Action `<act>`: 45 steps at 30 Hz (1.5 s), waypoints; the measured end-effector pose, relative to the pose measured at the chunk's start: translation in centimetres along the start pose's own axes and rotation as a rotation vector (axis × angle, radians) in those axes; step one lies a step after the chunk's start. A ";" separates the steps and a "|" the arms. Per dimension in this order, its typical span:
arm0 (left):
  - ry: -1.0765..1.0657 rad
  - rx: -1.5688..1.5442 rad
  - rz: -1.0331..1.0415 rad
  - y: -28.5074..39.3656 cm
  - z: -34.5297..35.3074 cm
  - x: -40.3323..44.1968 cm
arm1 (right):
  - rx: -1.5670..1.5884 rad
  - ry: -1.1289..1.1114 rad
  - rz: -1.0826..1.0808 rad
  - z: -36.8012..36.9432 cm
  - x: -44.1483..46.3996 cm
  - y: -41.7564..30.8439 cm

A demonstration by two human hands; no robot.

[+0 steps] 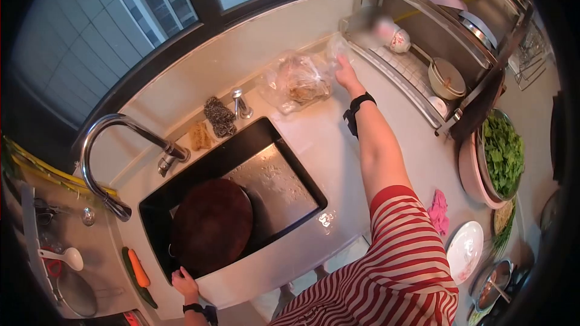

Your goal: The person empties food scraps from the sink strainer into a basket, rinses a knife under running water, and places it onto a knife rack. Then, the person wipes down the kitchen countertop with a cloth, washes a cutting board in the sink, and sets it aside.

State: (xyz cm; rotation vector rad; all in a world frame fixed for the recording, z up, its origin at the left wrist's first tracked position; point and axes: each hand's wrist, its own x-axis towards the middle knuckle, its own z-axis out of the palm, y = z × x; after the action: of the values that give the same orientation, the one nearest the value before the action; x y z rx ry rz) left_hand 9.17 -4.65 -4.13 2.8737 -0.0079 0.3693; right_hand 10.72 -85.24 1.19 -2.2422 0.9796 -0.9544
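Note:
My right hand (346, 73) reaches to the back of the counter, with its fingers closed on the gathered end of a clear plastic bag (296, 87). Something brownish shows through the bag's wrinkles, too blurred to name. My left hand (184, 284) rests at the front left edge of the sink (314, 196), its fingers a little apart and nothing visible in them. Close to its fingertips, a round dark brown chopping board (211, 223) leans in the sink; I cannot tell whether they touch.
A tall faucet (115, 121) arches over the sink's left side. Behind the sink are a steel scrubber (219, 116) and a sponge (199, 136). A carrot (139, 268) and a cucumber (138, 278) lie left. Right are a dish rack (399, 84), leafy greens (502, 154), a pink cloth (438, 212) and a plate (465, 250).

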 end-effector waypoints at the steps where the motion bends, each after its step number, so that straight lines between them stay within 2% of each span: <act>1: 0.002 -0.002 -0.003 -0.1 0.0 0.0 | 0.030 0.220 -0.165 0.7 0.6 0.4; 2: -0.014 0.002 -0.011 -0.2 -0.1 0.0 | 0.030 0.222 -0.168 0.5 1.4 0.6; 4: -0.030 0.004 -0.011 -0.1 -0.2 0.0 | -0.191 -0.147 -0.105 -0.4 2.6 1.4; 7: -0.051 0.009 -0.043 0.5 -0.6 0.1 | -0.150 -0.265 0.009 -3.6 1.4 -0.5; 13: -0.050 0.009 -0.038 -0.3 -0.1 0.0 | -0.023 -0.293 -0.056 -7.3 -5.3 -0.9; 18: -0.017 0.024 0.009 0.0 -0.5 -0.3 | -0.020 -0.310 0.052 -15.4 -12.8 1.1; 20: -0.046 0.032 0.062 -0.4 0.0 0.1 | -0.197 -0.240 0.101 -20.8 -17.2 1.4; 22: -0.047 0.045 0.049 -0.7 0.0 0.0 | -0.425 -0.209 0.238 -26.3 -22.5 2.1; 23: -0.074 0.052 0.034 -0.5 -0.3 0.0 | -0.441 -0.229 0.290 -28.4 -26.0 2.6; 25: -0.131 0.116 0.000 -0.3 -0.5 0.1 | -0.631 -0.198 0.507 -32.3 -32.2 3.3; 26: -0.151 0.112 0.010 0.2 -0.4 0.2 | -0.650 -0.197 0.519 -33.3 -34.6 5.2; 28: -0.184 0.128 -0.005 0.5 -1.2 0.0 | -0.351 -0.230 0.399 -32.1 -40.8 11.3; 29: -0.193 0.134 0.000 0.3 -1.1 0.1 | -0.693 -0.062 0.285 -30.6 -43.0 11.5; 30: -0.198 0.141 0.002 0.5 -1.2 0.1 | -0.695 -0.070 0.281 -30.2 -42.8 11.1; 32: -0.231 0.132 0.014 0.1 -1.0 0.3 | -0.714 -0.037 0.424 -28.4 -41.5 10.3; 33: -0.236 0.139 0.006 0.2 -1.3 0.3 | -0.688 -0.082 0.455 -27.8 -40.7 7.3; 35: -0.252 0.141 -0.019 0.9 -1.7 0.1 | -0.414 -0.068 0.274 -24.4 -39.3 7.1; 37: -0.279 0.130 -0.051 0.8 -1.8 0.3 | -0.322 -0.157 0.196 -19.4 -38.9 3.6; 38: -0.277 0.124 -0.044 0.6 -1.6 0.3 | -0.334 -0.106 0.060 -16.8 -39.7 1.4; 39: -0.278 0.122 -0.045 0.7 -1.7 0.3 | -0.299 -0.211 0.079 -15.9 -40.5 -3.3; 40: -0.277 0.117 -0.046 0.8 -1.9 0.2 | -0.304 -0.202 -0.027 -14.8 -42.0 -7.0; 41: -0.271 0.114 -0.054 0.8 -2.0 0.3 | -0.101 -0.204 -0.152 -12.8 -43.5 -8.8; 42: -0.267 0.109 -0.036 0.8 -2.1 0.2 | -0.072 -0.353 -0.156 -11.8 -44.9 -12.6; 43: -0.265 0.107 -0.020 0.8 -2.1 0.1 | 0.161 -0.242 -0.322 -9.1 -46.7 -15.2; 44: -0.264 0.102 -0.031 0.7 -2.2 0.1 | -0.089 -0.493 -0.224 -8.6 -48.6 -18.9; 45: -0.265 0.096 -0.022 0.7 -2.2 0.1 | -0.055 -0.290 -0.546 -6.5 -50.8 -21.1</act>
State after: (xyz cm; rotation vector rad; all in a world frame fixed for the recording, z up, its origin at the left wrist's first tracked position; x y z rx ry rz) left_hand 8.68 -4.79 -1.89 2.9927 -0.0058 -0.0176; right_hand -10.51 -34.15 -0.63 -2.6607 0.2682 -0.7796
